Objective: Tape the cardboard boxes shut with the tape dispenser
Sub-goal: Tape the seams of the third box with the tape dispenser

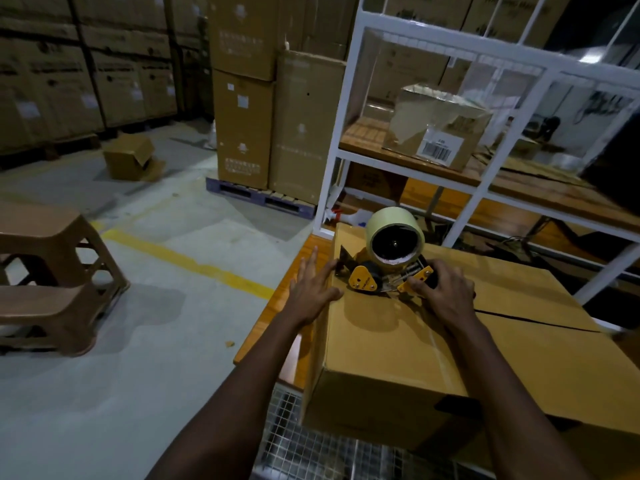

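From my remote seat I see the cardboard box (398,348) lying on the wooden counter (268,320), close in front of the person. The tape dispenser (381,271) stands on top of the box at its far left end, just beside the edge, with the pale tape roll (396,226) upright above the yellow frame. The right hand (446,292) has its fingers curled around the dispenser handle and holds it firmly. The left hand (313,289) is flat, its fingers straight and spread against the left side of the box and the thumb on the top edge. To the right of the dispenser a dark gap runs between the top flaps. Behind stands a white shelf rack (346,133) carrying another box (440,133). A brown stool (45,271) stands on the floor at the left.
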